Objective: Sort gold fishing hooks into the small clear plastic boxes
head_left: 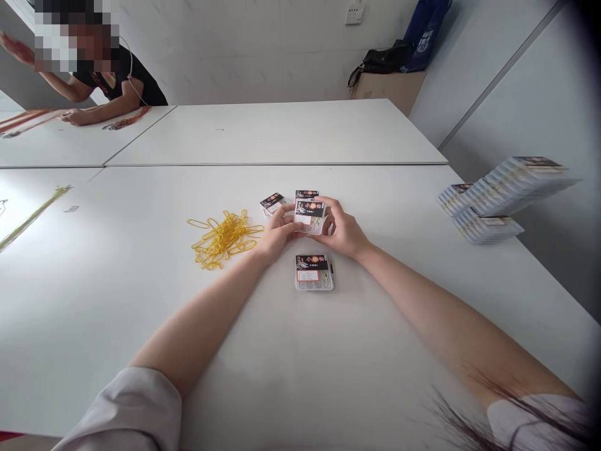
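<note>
Both my hands hold one small clear plastic box with a black label just above the white table. My left hand grips its left side with curled fingers. My right hand wraps its right side and top. A second such box lies flat on the table just below my hands. Two more labelled boxes lie behind them, one to the left and one partly hidden by the held box. A loose heap of yellow rubber bands lies left of my left hand.
Stacks of the same boxes stand at the table's right edge. Another person leans over the far-left table with orange strips. A yellowish strip lies at the left. A black bag sits on a cardboard box by the wall.
</note>
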Motion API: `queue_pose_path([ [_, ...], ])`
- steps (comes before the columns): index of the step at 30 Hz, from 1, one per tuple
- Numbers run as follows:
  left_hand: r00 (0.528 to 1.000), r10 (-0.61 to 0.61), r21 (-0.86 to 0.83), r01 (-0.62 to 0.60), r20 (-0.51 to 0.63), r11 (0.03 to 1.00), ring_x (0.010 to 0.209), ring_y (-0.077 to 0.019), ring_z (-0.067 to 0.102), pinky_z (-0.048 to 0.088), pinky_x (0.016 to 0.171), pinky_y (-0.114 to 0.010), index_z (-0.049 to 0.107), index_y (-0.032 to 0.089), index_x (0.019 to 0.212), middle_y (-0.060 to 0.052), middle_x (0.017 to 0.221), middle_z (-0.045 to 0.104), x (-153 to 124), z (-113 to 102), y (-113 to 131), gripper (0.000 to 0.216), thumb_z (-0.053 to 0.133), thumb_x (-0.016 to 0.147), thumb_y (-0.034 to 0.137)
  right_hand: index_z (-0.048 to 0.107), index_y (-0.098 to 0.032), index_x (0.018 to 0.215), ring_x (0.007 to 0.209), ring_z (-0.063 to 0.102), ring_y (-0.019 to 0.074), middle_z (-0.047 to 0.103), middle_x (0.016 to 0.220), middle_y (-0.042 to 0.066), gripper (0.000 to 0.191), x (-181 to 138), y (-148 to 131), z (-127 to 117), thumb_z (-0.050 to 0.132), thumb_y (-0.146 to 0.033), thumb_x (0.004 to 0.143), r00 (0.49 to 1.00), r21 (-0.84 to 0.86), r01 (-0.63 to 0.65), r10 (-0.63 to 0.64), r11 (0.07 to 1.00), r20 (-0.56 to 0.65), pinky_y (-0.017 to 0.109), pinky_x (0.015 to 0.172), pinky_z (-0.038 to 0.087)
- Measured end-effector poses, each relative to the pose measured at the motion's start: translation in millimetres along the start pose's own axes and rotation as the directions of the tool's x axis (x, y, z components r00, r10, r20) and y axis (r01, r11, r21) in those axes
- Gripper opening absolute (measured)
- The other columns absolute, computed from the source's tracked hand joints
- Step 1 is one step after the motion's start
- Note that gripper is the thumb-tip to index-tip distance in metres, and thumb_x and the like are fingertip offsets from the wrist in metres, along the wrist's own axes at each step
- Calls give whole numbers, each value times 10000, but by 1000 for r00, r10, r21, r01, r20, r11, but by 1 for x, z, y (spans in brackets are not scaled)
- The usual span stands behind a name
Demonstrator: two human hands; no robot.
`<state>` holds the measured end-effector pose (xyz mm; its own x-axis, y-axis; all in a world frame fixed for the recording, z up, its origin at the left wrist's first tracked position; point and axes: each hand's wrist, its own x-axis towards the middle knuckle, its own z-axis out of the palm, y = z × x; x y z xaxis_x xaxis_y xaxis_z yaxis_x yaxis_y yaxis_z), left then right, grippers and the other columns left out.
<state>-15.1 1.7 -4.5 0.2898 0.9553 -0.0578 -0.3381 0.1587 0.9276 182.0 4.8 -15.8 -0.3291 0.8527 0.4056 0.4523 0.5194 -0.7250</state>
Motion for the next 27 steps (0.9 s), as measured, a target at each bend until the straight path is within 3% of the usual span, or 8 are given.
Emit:
queue_pose_path([
  [3, 1000, 13, 62, -12, -11, 998, 911, -159, 657, 523, 880, -345, 549, 207, 1165, -28, 1003, 692, -1, 0, 0, 494, 775, 725, 213, 428, -297, 1384, 799, 689, 226, 600, 1327, 115, 727, 0, 1, 2, 783, -499, 783, 995, -34, 67, -69, 997, -66, 360, 587, 580],
  [6, 997, 71, 142, -73, 19, 987, 983, -168, 636, 510, 922, -353, 582, 224, 1178, -55, 1172, 649, -1, -2, -4, 480, 785, 745, 259, 405, -283, 1406, 1117, 648, 312, 500, 1429, 158, 729, 2, 4, 2, 773, -463, 802, 975, -63, 168, -175, 984, -137, 346, 571, 596],
  [10, 991, 74, 267, -101, 107, 958, 1143, -231, 608, 463, 1023, -375, 619, 253, 1293, -79, 1293, 640, -3, -3, -6, 506, 748, 817, 366, 369, -286, 1438, 1422, 425, 365, 405, 1520, 172, 716, 3, 6, 1, 736, -466, 850, 925, -108, 299, -315, 948, -211, 472, 832, 628],
  [13, 984, 42, 329, -98, 175, 939, 1284, -279, 552, 411, 1100, -401, 597, 267, 1381, -75, 1383, 618, -7, 0, 1, 540, 672, 884, 462, 342, -285, 1466, 1436, 414, 360, 420, 1519, 168, 717, 4, 5, 1, 710, -454, 873, 910, -146, 345, -369, 927, -191, 551, 990, 563],
  [16, 959, 97, 366, -194, 267, 910, 1393, -314, 466, 356, 1150, -393, 650, 257, 1337, -58, 1445, 593, -11, 4, 11, 518, 659, 886, 512, 307, -280, 1502, 1385, 485, 347, 497, 1458, 162, 750, 4, 3, 1, 704, -417, 881, 892, -207, 385, -420, 899, -166, 569, 1067, 511],
  [20, 965, -9, 375, -93, 263, 922, 1227, -339, 584, 406, 1086, -423, 756, 152, 1073, -100, 1147, 735, -12, 5, 11, 514, 618, 881, 607, 234, -306, 1557, 1377, 503, 324, 512, 1471, 138, 788, 3, -1, 3, 678, -369, 909, 872, -272, 429, -473, 861, -126, 549, 1104, 489],
  [23, 972, -63, 238, 8, 226, 971, 1146, -309, 626, 445, 1031, -414, 750, 144, 1041, -91, 1021, 748, -8, 2, 2, 551, 571, 895, 644, 171, -310, 1587, 1376, 507, 322, 508, 1486, 137, 842, 2, -4, 3, 675, -362, 914, 865, -289, 446, -491, 847, -101, 551, 1091, 501],
  [27, 988, -40, 31, 36, 150, 999, 1043, -248, 668, 507, 932, -357, 733, 182, 1097, -70, 1052, 753, -4, -1, -3, 453, 666, 862, 563, 143, -308, 1598, 1386, 499, 324, 488, 1510, 145, 874, 2, -5, 2, 682, -339, 911, 860, -295, 470, -507, 832, -60, 556, 1092, 500],
])
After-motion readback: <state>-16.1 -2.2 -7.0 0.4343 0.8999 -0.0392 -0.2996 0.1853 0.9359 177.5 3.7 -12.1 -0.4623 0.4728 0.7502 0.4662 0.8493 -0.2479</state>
